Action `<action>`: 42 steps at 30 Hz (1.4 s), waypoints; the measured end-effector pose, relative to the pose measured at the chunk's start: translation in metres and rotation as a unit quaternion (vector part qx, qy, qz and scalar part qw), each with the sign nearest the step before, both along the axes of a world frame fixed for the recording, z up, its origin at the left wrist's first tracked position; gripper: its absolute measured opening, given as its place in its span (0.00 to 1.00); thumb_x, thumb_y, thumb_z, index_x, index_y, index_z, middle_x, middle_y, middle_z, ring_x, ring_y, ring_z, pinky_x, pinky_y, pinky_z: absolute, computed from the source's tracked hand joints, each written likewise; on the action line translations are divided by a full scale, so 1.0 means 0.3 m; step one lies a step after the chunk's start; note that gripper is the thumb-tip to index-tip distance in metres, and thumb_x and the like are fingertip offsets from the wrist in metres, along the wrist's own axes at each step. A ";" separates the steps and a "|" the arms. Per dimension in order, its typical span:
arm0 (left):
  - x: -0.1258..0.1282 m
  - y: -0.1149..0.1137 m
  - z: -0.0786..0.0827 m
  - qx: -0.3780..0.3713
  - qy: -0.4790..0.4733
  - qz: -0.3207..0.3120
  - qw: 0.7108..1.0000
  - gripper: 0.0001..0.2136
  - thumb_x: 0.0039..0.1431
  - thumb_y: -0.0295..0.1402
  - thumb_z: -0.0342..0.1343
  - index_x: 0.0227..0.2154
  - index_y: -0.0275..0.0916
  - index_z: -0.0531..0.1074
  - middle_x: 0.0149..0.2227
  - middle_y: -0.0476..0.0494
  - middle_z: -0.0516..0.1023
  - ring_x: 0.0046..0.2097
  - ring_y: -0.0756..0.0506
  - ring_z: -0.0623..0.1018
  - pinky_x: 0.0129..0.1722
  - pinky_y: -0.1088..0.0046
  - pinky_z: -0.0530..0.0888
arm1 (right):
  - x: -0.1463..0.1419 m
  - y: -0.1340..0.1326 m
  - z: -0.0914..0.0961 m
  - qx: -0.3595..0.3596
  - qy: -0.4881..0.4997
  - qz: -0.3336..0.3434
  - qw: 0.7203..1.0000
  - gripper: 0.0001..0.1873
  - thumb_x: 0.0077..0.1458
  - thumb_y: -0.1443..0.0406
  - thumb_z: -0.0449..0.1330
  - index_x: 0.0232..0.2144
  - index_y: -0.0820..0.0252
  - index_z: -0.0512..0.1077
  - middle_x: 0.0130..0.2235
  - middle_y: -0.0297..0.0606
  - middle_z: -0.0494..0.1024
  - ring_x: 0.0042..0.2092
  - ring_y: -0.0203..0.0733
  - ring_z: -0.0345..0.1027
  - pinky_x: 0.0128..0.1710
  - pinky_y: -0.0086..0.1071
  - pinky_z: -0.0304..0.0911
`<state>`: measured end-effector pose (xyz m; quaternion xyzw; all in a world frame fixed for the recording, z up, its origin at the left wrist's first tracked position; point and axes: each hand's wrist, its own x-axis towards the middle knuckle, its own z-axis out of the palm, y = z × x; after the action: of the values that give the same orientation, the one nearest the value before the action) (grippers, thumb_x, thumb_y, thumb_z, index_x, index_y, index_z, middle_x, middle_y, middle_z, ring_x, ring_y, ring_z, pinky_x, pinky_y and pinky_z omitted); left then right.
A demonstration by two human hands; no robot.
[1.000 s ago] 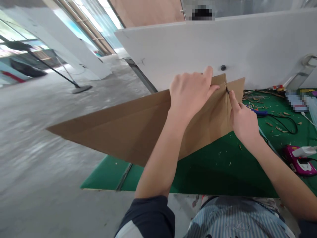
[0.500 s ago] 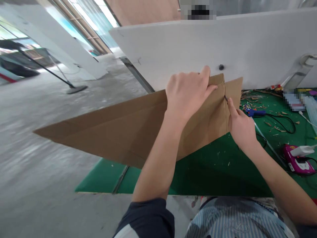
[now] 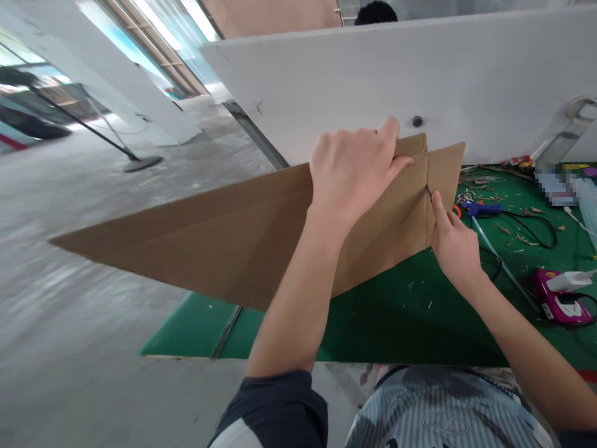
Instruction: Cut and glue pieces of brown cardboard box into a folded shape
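— Where is the cardboard [image 3: 224, 236] held?
— Raised over the green mat [image 3: 396, 323], its top edge pinched by the left hand [image 3: 354, 168].
— And the blade [image 3: 428, 190]?
— Gripped by the closed fingers of the right hand [image 3: 454, 246] (lower along the cut than a second ago).

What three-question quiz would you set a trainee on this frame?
1. True or false: the left hand grips the cardboard at its top edge.
2. Which lies on the mat to the right of the cardboard? A. glue gun B. hammer C. cup
3. Fill in: the right hand presses a thin ___ against the cardboard.
Key: 1 true; 2 A; 3 blade.
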<state>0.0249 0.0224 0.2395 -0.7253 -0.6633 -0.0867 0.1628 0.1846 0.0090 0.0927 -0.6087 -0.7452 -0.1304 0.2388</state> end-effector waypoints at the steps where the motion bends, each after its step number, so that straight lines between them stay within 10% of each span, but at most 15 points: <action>1: 0.001 0.001 -0.001 0.003 0.005 0.002 1.000 0.26 0.63 0.53 0.36 0.54 0.41 0.61 0.40 0.36 0.77 0.48 0.33 0.75 0.43 0.62 0.66 | -0.006 0.013 0.018 -0.001 -0.002 -0.002 1.000 0.36 0.55 0.73 0.44 0.66 0.58 0.50 0.31 0.36 0.68 0.22 0.30 0.40 0.21 0.28 0.39; 12: -0.002 0.015 -0.005 0.009 -0.003 -0.007 1.000 0.25 0.63 0.53 0.38 0.53 0.42 0.62 0.38 0.37 0.76 0.48 0.33 0.75 0.45 0.61 0.67 | 0.035 -0.066 -0.161 -0.002 -0.005 0.008 1.000 0.34 0.55 0.73 0.45 0.65 0.62 0.52 0.30 0.35 0.66 0.22 0.30 0.43 0.20 0.28 0.38; 22: -0.004 0.009 -0.005 -0.008 -0.028 -0.009 1.000 0.26 0.63 0.53 0.36 0.54 0.42 0.61 0.40 0.35 0.77 0.50 0.32 0.74 0.45 0.60 0.66 | -0.005 0.030 0.013 -0.011 -0.018 -0.004 1.000 0.36 0.56 0.73 0.43 0.67 0.60 0.46 0.33 0.37 0.69 0.22 0.30 0.43 0.20 0.29 0.39; 31: -0.012 0.004 -0.004 -0.006 -0.053 -0.019 0.998 0.26 0.62 0.53 0.37 0.54 0.41 0.61 0.42 0.35 0.78 0.53 0.31 0.71 0.48 0.58 0.65 | 0.057 -0.111 -0.229 -0.064 -0.031 0.004 0.997 0.33 0.57 0.73 0.44 0.66 0.65 0.50 0.31 0.36 0.68 0.22 0.31 0.48 0.19 0.30 0.40; 42: -0.003 0.005 0.002 -0.009 -0.045 -0.007 0.999 0.25 0.62 0.52 0.38 0.53 0.41 0.61 0.42 0.36 0.78 0.53 0.31 0.71 0.48 0.59 0.65 | 0.004 0.018 -0.079 -0.055 -0.035 0.001 0.998 0.37 0.56 0.73 0.45 0.67 0.58 0.45 0.35 0.38 0.69 0.22 0.28 0.50 0.21 0.26 0.45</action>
<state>0.0240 0.0239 0.2400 -0.7268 -0.6654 -0.1150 0.1256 0.1858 0.0145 0.0690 -0.6151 -0.7598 -0.1102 0.1793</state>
